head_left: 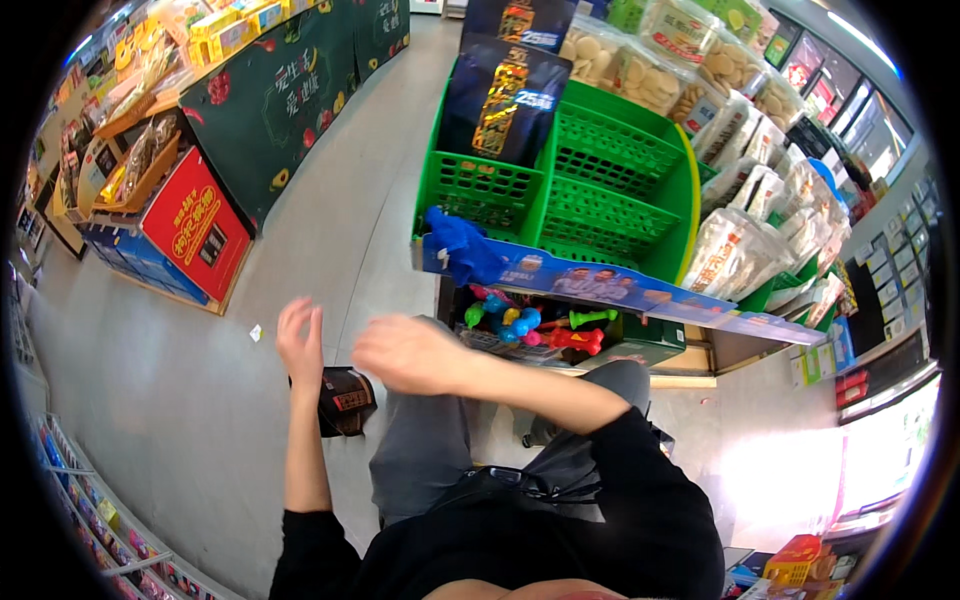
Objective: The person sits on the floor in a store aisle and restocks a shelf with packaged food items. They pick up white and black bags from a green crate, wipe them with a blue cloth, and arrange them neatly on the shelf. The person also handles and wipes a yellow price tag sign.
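My left hand (299,338) is raised over the grey shop floor, fingers apart and blurred, holding nothing. My right hand (408,352) reaches across to the left in front of me, loosely curled and empty as far as I can see. Both hover above my knee and my dark shoe (345,400). In front of them stands a green wire-basket display rack (600,190) with a blue front strip (600,285). Two tall dark bags (505,95) stand in its upper left baskets. A blue cloth-like thing (455,245) hangs at the rack's left edge.
Colourful plastic toys (530,325) lie under the rack's front strip. Bagged snacks (740,230) fill the rack's right side. A red and blue carton (190,235) and a dark-panelled stand (280,100) are at the left. A shelf edge (90,500) runs along the lower left.
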Motion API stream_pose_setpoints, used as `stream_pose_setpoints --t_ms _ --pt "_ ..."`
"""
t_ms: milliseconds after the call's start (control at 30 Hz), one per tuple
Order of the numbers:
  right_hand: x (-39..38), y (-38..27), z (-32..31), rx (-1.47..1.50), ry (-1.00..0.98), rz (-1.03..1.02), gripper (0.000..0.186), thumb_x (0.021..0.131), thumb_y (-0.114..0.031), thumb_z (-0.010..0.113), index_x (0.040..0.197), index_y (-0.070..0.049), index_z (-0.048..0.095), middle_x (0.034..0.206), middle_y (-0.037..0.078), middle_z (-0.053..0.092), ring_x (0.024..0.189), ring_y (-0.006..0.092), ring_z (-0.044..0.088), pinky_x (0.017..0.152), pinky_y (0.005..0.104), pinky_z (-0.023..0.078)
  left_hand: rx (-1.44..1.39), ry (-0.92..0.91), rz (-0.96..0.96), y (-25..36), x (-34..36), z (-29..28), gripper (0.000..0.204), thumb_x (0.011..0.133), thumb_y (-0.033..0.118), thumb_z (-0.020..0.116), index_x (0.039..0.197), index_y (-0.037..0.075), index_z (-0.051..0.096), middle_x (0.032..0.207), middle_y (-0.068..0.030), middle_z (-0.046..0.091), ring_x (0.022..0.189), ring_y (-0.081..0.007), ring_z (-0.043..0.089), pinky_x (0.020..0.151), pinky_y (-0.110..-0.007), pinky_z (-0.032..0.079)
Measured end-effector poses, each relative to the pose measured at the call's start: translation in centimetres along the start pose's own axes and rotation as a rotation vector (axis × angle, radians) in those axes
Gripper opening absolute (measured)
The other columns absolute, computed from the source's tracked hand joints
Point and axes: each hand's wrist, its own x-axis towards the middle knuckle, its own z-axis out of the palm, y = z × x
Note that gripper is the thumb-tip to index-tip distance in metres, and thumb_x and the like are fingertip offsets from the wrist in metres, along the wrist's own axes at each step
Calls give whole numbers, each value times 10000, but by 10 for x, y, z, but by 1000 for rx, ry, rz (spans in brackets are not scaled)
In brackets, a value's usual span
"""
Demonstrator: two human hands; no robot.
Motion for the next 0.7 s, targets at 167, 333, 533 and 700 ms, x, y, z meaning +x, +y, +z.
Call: stream_pose_setpoints --t_ms 167,333,533,700 --pt "-31 33 -141 -251 325 304 107 775 -119 672 855 -57 637 898 92 637 858 278 609 770 369 488 -130 10 461 154 125 39 168 810 66 652 974 28 661 1112 -105 634 1072 -255 581 917 -337 442" --pt "-51 72 -192 -459 341 596 262 824 -218 664 973 -8 614 1038 141 605 1018 303 552 847 389 465 -32 -47 929 268 245 123 515 800 184 673 1267 63 493 1301 -134 502 1213 -308 463 1014 -382 383" --pt "-31 109 -192 -382 409 588 612 837 -241 656 1294 56 378 1261 245 463 1182 385 439 998 417 376 421 -163 829 322 340 195 837 767 382 671 1436 119 242 1470 -133 302 1371 -291 263 1105 -521 207" --pt "10 186 -214 -177 662 756 822 779 -224 704 1375 72 224 1327 286 403 1218 399 422 1020 410 355 618 -334 586 313 353 219 799 755 374 635 1421 106 286 1400 -146 405 1348 -275 311 1086 -582 203"
